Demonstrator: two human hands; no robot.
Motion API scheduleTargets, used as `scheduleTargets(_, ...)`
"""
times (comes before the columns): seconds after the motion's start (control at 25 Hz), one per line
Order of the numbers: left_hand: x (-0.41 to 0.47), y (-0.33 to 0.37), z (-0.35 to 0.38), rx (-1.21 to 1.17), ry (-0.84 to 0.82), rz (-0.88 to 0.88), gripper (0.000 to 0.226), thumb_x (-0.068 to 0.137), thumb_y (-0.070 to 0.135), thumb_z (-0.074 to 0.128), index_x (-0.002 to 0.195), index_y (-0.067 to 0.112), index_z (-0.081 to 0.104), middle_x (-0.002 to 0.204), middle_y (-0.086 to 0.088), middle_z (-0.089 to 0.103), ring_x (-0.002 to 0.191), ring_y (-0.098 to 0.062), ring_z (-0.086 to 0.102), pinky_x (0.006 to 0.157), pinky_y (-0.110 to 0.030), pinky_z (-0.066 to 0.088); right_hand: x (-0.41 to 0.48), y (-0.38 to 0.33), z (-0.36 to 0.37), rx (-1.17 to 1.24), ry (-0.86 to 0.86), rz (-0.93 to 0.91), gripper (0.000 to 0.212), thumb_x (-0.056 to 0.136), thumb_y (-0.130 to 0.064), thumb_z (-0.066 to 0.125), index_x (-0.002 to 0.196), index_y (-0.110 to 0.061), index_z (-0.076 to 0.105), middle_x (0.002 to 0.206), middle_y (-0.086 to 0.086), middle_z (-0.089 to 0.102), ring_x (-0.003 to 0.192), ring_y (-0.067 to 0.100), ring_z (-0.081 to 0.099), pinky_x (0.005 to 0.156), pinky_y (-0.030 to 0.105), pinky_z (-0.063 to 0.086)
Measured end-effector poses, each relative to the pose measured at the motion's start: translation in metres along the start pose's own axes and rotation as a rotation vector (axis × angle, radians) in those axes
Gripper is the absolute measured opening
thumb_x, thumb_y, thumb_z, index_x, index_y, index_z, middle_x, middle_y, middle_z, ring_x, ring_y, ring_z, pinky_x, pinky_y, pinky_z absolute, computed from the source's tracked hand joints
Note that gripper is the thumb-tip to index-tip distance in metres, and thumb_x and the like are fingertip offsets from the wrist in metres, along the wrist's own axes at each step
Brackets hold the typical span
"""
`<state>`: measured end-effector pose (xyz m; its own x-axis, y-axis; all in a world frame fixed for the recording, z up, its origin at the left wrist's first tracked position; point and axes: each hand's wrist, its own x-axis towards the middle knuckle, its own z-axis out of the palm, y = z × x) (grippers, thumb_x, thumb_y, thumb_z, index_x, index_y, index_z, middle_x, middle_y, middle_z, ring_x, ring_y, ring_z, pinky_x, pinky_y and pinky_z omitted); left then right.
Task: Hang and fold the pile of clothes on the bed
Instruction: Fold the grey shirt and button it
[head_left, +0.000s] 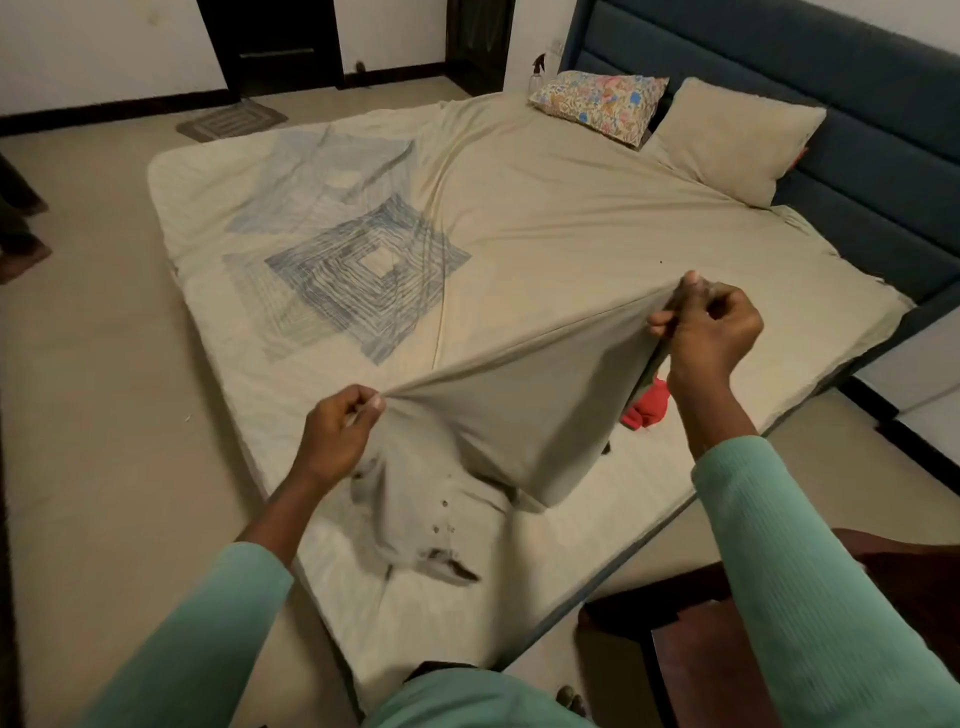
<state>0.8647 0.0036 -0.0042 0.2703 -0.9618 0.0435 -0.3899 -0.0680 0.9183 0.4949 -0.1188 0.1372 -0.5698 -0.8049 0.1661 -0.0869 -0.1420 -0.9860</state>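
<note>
Bed (545, 208): low mattress covered by a pale sheet with a blue diamond print, seen from its near corner
Shirt (509, 415): beige-grey, held stretched between both hands above the near part of the bed — its buttoned end is left trailing on the sheet
Left hand (337, 436): fingers curled, a fold at the shirt's left edge is pinched
Right hand (711, 332): raised higher, the opposite edge is gripped between thumb and curled fingers
Red cloth (647, 405): laid on the sheet just below the right hand, partly hidden by the shirt
Pillows: floral pillow (597, 104) and plain pillow (727, 140) are set side by side against the blue headboard (779, 57)
Floor: striped mat (231, 120) is laid beyond the far corner
</note>
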Motion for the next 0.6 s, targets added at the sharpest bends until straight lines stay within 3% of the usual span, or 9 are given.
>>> scheduleTargets(0.12, 0.018, 0.044, -0.029, 0.001, 0.16, 0.212, 0.024, 0.101, 0.033, 0.062, 0.085, 0.016, 0.068, 0.076, 0.006, 0.068, 0.074, -0.005, 0.059, 0.073, -0.029, 0.048, 0.006, -0.003, -0.007, 0.002, 0.082, 0.008, 0.037, 0.1, -0.039, 0.069, 0.078, -0.017, 0.048, 0.052, 0.005, 0.058, 0.041, 0.016, 0.061, 0.047, 0.034, 0.05)
scheduleTargets(0.24, 0.041, 0.055, -0.051, 0.153, 0.066, 0.177, 0.026, 0.1, 0.036, 0.062, 0.079, 0.023, 0.066, 0.072, 0.009, 0.066, 0.07, -0.001, 0.058, 0.073, -0.035, 0.049, 0.002, 0.011, -0.005, -0.081, 0.047, 0.065, 0.04, 0.099, -0.041, 0.069, 0.074, -0.021, 0.045, 0.042, -0.003, 0.055, 0.038, 0.015, 0.056, 0.047, 0.035, 0.047)
scheduleTargets(0.32, 0.044, 0.07, -0.06, 0.098, 0.059, 0.191, 0.03, 0.102, 0.035, 0.064, 0.078, 0.018, 0.066, 0.064, 0.011, 0.06, 0.063, -0.003, 0.054, 0.066, -0.032, 0.047, 0.002, 0.021, -0.005, -0.066, 0.049, 0.122, 0.037, 0.099, -0.038, 0.069, 0.076, -0.019, 0.049, 0.044, -0.004, 0.056, 0.038, 0.013, 0.056, 0.048, 0.033, 0.048)
scheduleTargets(0.44, 0.037, 0.108, -0.077, -0.096, -0.211, 0.08, 0.03, 0.097, 0.029, 0.071, 0.079, 0.005, 0.067, 0.059, 0.009, 0.056, 0.053, -0.003, 0.048, 0.051, -0.02, 0.041, 0.008, 0.027, -0.007, 0.025, 0.094, 0.225, 0.031, 0.099, -0.034, 0.071, 0.078, -0.016, 0.057, 0.049, -0.004, 0.058, 0.04, 0.011, 0.057, 0.052, 0.029, 0.051)
scheduleTargets(0.52, 0.04, 0.123, -0.09, -0.067, -0.51, -0.091, 0.023, 0.088, 0.025, 0.078, 0.09, 0.002, 0.073, 0.075, -0.006, 0.071, 0.065, -0.013, 0.062, 0.061, -0.023, 0.051, 0.019, 0.029, -0.002, 0.075, 0.109, 0.263, 0.03, 0.098, -0.032, 0.072, 0.078, -0.015, 0.058, 0.056, 0.0, 0.059, 0.042, 0.011, 0.058, 0.053, 0.028, 0.052)
scheduleTargets(0.6, 0.05, 0.128, -0.099, 0.049, -0.65, -0.159, 0.015, 0.087, 0.02, 0.081, 0.096, 0.007, 0.079, 0.094, -0.014, 0.078, 0.081, -0.022, 0.072, 0.075, -0.033, 0.056, 0.032, 0.031, 0.009, 0.087, 0.084, 0.287, 0.03, 0.098, -0.033, 0.072, 0.079, -0.016, 0.056, 0.06, 0.002, 0.059, 0.043, 0.013, 0.058, 0.053, 0.029, 0.054)
